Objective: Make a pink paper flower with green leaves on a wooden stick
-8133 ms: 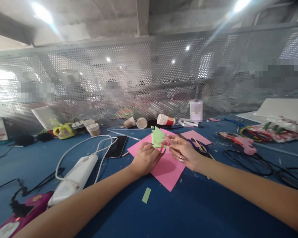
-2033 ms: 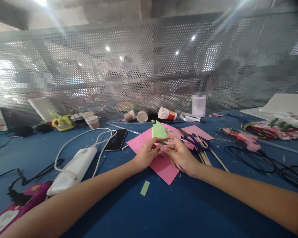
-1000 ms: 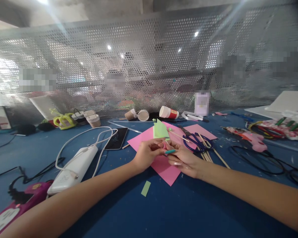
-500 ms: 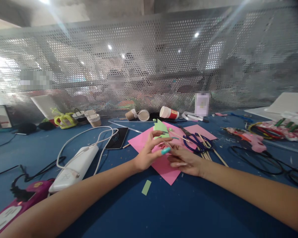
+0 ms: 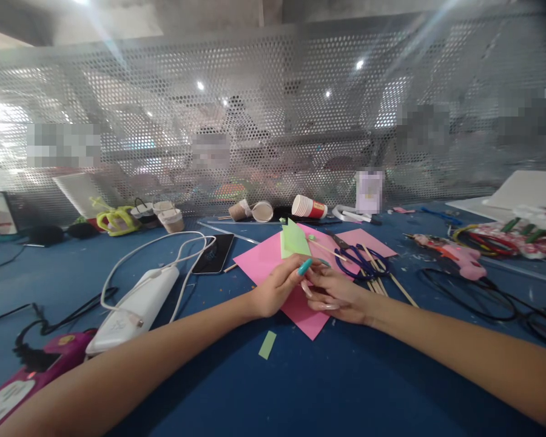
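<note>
My left hand (image 5: 279, 284) and my right hand (image 5: 341, 296) meet over a pink sheet (image 5: 259, 258) on the blue table. Fingers of both are bent together, the left thumb with its teal nail lying across the right fingertips. Whatever sits between the fingertips is hidden. Just behind the hands, a folded green paper (image 5: 293, 238) rests on the pink. Blue-handled scissors (image 5: 368, 265) and several wooden sticks (image 5: 403, 288) lie right of them. A small green strip (image 5: 267, 345) is on the table in front.
Left are a black phone (image 5: 213, 254), a white power strip (image 5: 134, 306) with a looped cable and a magenta power strip (image 5: 54, 370). A pink glue gun (image 5: 459, 258) lies right. Paper cups (image 5: 309, 207) stand or lie along the back by a perforated metal screen (image 5: 273, 121).
The fingers of my left hand have lowered and closed in against my right hand; the left thumb has turned upward. A small reddish thing between the fingertips is no longer visible.
</note>
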`<state>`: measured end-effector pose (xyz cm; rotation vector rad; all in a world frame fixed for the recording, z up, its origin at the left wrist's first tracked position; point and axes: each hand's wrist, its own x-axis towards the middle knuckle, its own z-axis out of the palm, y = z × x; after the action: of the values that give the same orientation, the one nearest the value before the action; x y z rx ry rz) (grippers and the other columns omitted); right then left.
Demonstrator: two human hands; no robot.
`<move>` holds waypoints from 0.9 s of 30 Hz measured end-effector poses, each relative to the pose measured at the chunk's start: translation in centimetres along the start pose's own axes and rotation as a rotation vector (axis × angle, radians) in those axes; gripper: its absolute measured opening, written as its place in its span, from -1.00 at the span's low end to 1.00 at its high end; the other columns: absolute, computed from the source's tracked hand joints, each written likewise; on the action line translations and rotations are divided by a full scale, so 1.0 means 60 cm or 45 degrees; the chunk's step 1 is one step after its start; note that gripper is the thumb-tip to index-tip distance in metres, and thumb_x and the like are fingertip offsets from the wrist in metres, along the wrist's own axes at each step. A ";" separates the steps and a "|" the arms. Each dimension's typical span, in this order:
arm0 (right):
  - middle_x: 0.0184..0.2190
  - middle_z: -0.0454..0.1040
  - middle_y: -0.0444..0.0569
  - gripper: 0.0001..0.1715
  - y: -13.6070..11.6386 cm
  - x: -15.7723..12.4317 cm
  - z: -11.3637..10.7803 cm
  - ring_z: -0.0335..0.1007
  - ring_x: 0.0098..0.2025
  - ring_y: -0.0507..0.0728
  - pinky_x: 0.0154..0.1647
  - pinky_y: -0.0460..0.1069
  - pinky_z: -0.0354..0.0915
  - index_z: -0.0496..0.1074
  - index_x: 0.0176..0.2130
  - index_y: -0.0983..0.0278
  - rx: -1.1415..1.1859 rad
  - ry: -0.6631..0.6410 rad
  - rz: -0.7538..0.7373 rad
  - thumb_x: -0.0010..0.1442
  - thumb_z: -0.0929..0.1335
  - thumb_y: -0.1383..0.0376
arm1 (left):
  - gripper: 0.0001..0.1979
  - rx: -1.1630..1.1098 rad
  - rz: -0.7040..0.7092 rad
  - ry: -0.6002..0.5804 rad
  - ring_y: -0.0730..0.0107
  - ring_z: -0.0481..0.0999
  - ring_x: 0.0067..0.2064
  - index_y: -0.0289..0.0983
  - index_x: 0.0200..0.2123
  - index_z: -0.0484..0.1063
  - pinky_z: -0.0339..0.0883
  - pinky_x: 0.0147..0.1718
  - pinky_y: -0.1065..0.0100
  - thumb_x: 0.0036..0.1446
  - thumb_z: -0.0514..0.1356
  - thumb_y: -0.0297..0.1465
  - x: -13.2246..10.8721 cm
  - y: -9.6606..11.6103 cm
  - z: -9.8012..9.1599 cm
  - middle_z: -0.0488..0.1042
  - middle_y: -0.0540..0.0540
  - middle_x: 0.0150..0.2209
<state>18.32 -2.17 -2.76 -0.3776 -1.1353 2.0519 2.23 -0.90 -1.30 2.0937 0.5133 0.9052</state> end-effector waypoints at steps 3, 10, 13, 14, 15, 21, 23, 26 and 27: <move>-0.67 0.36 -0.26 -0.64 -0.002 -0.001 0.001 -0.19 -0.83 -0.23 -0.76 -0.23 -0.09 0.36 -0.42 0.31 0.017 0.015 0.024 0.14 0.39 0.07 | -0.52 0.039 -0.028 -0.010 0.23 0.40 -0.02 -0.26 0.00 0.40 0.19 0.06 0.22 0.26 -0.08 -0.09 0.001 0.000 -0.001 0.44 -0.20 -0.05; -0.60 0.44 -0.13 -0.30 -0.013 0.004 -0.003 -0.17 -0.81 -0.19 -0.81 -0.20 -0.19 0.42 -0.44 0.33 0.214 0.043 0.071 0.17 0.17 -0.21 | -0.56 -0.042 -0.169 0.067 0.28 0.43 -0.14 -0.27 -0.08 0.48 0.26 -0.07 0.26 0.23 -0.01 -0.10 0.004 -0.011 -0.003 0.51 -0.13 -0.22; -0.60 0.44 -0.08 -0.22 -0.013 0.005 -0.004 -0.13 -0.79 -0.16 -0.78 -0.19 -0.14 0.41 -0.47 0.32 0.261 0.068 0.096 0.14 0.12 -0.28 | -0.57 -0.139 -0.222 0.092 0.29 0.43 -0.19 -0.28 -0.10 0.50 0.27 -0.12 0.27 0.19 0.06 -0.10 0.007 -0.015 -0.003 0.50 -0.12 -0.30; -0.59 0.45 -0.07 -0.21 -0.013 0.006 -0.004 -0.11 -0.78 -0.15 -0.77 -0.18 -0.13 0.41 -0.47 0.32 0.277 0.076 0.095 0.13 0.11 -0.29 | -0.57 -0.162 -0.242 0.107 0.30 0.43 -0.22 -0.28 -0.11 0.50 0.27 -0.15 0.28 0.18 0.07 -0.09 0.007 -0.016 -0.003 0.49 -0.11 -0.34; -0.57 0.45 -0.06 -0.21 -0.014 0.005 -0.004 -0.09 -0.77 -0.14 -0.76 -0.18 -0.11 0.41 -0.46 0.31 0.292 0.082 0.092 0.12 0.10 -0.30 | -0.56 -0.176 -0.258 0.129 0.31 0.42 -0.25 -0.29 -0.13 0.51 0.26 -0.17 0.28 0.17 0.08 -0.08 0.008 -0.015 -0.003 0.48 -0.09 -0.38; -0.44 0.46 -0.03 -0.22 -0.018 0.001 -0.007 -0.06 -0.69 -0.09 -0.67 -0.13 0.05 0.40 -0.34 0.29 0.385 0.094 0.128 0.13 0.08 -0.29 | -0.59 -0.372 -0.369 0.319 0.41 0.34 -0.35 -0.32 -0.25 0.53 0.22 -0.26 0.36 0.10 0.14 -0.09 0.007 -0.012 0.004 0.35 0.00 -0.50; -0.45 0.44 -0.03 -0.24 -0.018 0.001 -0.008 -0.06 -0.68 -0.08 -0.69 -0.14 0.02 0.38 -0.35 0.30 0.395 0.087 0.141 0.14 0.09 -0.28 | -0.62 -0.469 -0.405 0.337 0.45 0.31 -0.39 -0.33 -0.34 0.51 0.21 -0.29 0.38 0.06 0.19 -0.10 0.006 -0.015 0.006 0.33 0.01 -0.51; -0.50 0.41 -0.07 -0.30 -0.019 0.002 -0.008 -0.13 -0.70 -0.10 -0.72 -0.15 -0.04 0.36 -0.37 0.30 0.349 0.069 0.143 0.15 0.13 -0.25 | -0.64 -0.570 -0.416 0.343 0.48 0.31 -0.41 -0.34 -0.44 0.47 0.22 -0.28 0.39 0.00 0.25 -0.11 0.006 -0.022 0.007 0.33 0.02 -0.52; -0.52 0.40 -0.10 -0.32 -0.020 0.002 -0.007 -0.16 -0.71 -0.11 -0.73 -0.16 -0.05 0.37 -0.37 0.29 0.328 0.064 0.140 0.15 0.15 -0.24 | -0.64 -0.614 -0.416 0.349 0.49 0.31 -0.41 -0.34 -0.45 0.46 0.23 -0.27 0.39 -0.01 0.26 -0.11 0.007 -0.023 0.007 0.32 0.03 -0.52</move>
<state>19.01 -1.42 -2.00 -0.3678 -0.8223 2.2385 2.73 -0.01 -2.40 1.4135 0.6782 1.0079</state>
